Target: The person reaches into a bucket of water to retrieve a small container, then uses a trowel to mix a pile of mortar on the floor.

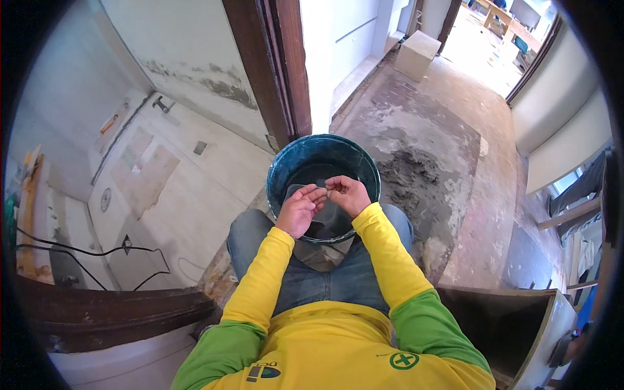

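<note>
Both my hands meet over a dark teal plastic bucket [319, 146] that stands between my knees. Dark liquid [312, 171] lies inside it. A thin, clear plastic piece [331, 214], perhaps a bag, hangs below my fingers inside the rim. My left hand [298, 210], palm turned up and fingers partly curled, holds one side of it. With thumb and forefinger, my right hand [348, 195] pinches its upper edge close to the left fingertips. The plastic is too transparent to make out its full shape or any contents.
Wet grey mortar [409, 170] is heaped on a board right of the bucket. A dark wooden door frame [287, 73] rises ahead. On the tiled floor at left are a hammer [160, 105] and black cable [97, 252]. A pale block [417, 54] stands beyond; a person's leg [577, 187] shows right.
</note>
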Action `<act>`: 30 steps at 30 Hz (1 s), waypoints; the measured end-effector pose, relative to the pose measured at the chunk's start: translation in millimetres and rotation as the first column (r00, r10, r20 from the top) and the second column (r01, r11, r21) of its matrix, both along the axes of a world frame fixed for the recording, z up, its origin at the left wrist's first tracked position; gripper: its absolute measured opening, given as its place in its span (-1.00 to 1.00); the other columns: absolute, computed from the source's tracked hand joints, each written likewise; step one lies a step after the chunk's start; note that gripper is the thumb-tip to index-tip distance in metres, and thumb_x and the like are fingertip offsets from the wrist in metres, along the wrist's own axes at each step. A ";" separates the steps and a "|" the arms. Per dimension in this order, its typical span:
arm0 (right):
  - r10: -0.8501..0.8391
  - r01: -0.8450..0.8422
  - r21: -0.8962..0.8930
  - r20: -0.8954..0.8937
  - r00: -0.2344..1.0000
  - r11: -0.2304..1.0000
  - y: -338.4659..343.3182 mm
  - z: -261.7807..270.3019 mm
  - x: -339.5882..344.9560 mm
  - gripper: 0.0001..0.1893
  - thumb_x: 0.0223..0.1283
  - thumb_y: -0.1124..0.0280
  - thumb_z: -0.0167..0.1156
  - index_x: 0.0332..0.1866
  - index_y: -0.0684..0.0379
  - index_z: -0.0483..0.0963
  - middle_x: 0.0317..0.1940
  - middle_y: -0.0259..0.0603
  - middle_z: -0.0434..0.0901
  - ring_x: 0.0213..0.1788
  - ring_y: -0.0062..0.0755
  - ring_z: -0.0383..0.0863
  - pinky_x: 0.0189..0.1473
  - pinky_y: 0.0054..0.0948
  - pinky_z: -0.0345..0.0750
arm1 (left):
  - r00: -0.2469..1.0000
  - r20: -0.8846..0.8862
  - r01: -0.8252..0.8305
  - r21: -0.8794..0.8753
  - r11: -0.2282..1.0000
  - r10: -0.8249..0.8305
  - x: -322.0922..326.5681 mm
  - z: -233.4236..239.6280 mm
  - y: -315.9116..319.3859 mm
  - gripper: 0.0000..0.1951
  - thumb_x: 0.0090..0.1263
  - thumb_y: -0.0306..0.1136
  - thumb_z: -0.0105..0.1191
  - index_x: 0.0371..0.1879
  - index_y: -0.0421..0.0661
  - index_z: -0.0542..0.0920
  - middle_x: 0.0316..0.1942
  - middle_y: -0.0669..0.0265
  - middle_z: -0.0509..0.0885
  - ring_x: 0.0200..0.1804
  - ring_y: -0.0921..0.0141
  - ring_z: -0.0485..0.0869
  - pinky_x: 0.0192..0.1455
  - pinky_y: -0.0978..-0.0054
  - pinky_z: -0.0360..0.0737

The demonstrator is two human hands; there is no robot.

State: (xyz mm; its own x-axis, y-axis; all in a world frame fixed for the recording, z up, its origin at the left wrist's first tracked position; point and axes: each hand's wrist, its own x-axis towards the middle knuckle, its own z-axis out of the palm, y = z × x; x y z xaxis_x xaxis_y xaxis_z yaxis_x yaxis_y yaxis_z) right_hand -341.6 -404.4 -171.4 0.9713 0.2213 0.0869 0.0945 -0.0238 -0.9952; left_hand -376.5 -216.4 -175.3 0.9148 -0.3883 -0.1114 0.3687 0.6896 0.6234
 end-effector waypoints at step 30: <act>-0.207 0.251 0.238 -0.196 0.959 0.938 -7.6 5.2 8.7 -0.69 0.20 0.53 0.11 0.05 0.37 0.49 -0.20 -0.12 0.64 -0.31 -0.45 0.64 -0.24 -0.47 0.63 | 0.989 -0.079 -0.118 0.100 0.988 0.126 -1.5 3.3 -5.6 -0.63 0.29 -0.57 0.13 0.07 -0.07 0.42 -0.29 0.44 0.58 -0.13 0.46 0.63 0.05 0.43 0.56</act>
State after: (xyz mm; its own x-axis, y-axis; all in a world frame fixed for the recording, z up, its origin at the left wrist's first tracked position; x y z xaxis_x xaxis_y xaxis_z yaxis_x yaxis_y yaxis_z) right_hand -332.9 -412.1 -166.2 0.9983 -0.0177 -0.0549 -0.0493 0.2337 -0.9711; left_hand -378.0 -222.0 -172.0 0.9403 -0.2582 -0.2218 0.3398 0.6723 0.6577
